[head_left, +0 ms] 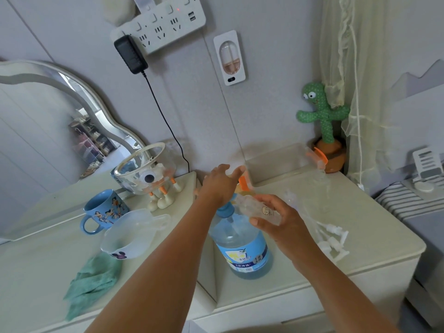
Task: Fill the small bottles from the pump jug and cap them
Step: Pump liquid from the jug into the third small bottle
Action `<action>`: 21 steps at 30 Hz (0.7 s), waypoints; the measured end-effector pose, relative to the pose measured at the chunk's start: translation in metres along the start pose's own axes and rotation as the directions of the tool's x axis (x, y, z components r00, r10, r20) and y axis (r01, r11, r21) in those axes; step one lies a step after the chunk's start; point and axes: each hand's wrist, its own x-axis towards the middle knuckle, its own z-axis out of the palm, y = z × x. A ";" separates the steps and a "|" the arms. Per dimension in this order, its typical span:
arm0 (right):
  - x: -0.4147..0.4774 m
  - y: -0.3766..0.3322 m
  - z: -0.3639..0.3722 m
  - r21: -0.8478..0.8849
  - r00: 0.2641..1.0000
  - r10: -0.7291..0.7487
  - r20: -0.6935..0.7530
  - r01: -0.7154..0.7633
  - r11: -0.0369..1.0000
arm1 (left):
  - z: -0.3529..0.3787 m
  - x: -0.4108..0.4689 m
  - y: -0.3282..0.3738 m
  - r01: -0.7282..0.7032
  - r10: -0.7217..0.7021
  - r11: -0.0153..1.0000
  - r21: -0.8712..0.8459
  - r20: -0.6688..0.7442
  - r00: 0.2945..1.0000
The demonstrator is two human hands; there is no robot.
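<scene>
The right hand [281, 224] grips a small clear bottle [258, 209], thumb on the near side and fingers curled over the far side. The bottle is tilted, with its neck close to the blue pump head [225, 210] of the pump jug [242, 246]. The left hand [219, 183] lies palm-down over the pump, fingers straight and spread, gripping nothing. The jug holds blue liquid; whether the bottle holds any cannot be told. White pump caps [332, 239] lie on the cabinet top [372, 236] to the right.
</scene>
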 end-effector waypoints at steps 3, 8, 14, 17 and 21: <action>-0.002 -0.004 -0.002 0.018 0.999 0.043 0.029 -0.044 0.999 | -0.006 -0.003 0.001 0.003 -0.004 0.999 -0.032 -0.016 1.000; -0.002 -0.010 -0.001 0.023 0.999 0.039 0.023 -0.039 0.999 | -0.011 -0.004 0.004 -0.044 0.044 0.999 0.001 -0.021 0.999; 0.002 -0.004 0.000 0.052 0.998 0.054 0.021 -0.055 0.997 | -0.008 0.001 0.002 -0.053 0.053 0.999 -0.001 0.002 0.999; 0.004 0.001 0.001 0.054 0.999 0.052 0.014 -0.053 0.997 | -0.003 0.005 -0.002 -0.056 0.056 0.998 0.024 0.002 0.998; 0.002 0.004 0.003 0.034 0.999 0.043 0.007 -0.043 0.998 | 0.004 0.004 -0.002 -0.042 0.042 0.999 0.012 0.011 0.999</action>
